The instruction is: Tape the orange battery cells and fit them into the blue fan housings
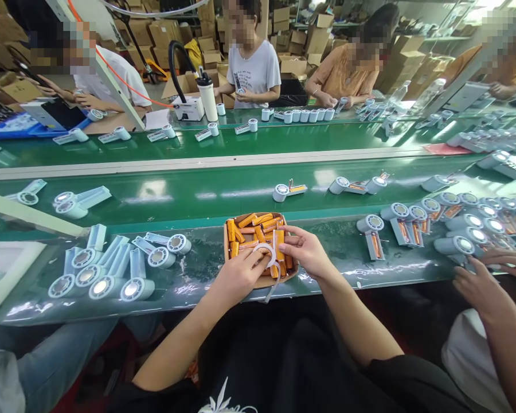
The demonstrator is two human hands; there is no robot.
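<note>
Over a small cardboard box (231,276) heaped with orange battery cells (261,219), my two hands work close together. My left hand (237,275) is closed on a narrow roll of white tape (272,256), whose loose strip hangs down over the box's near edge. My right hand (306,251) pinches an orange battery cell (280,238) between thumb and fingers, upright beside the roll. A white strip runs along that cell's left side. Part of the roll lies hidden behind my left fingers.
Light-blue handheld fan bodies (104,285) lie on the bench to the left. More fans with cells in their handles (374,238) crowd the right, where a neighbour's hands (485,284) work. Beyond runs a green conveyor belt (206,172) carrying fans, with several people seated across it.
</note>
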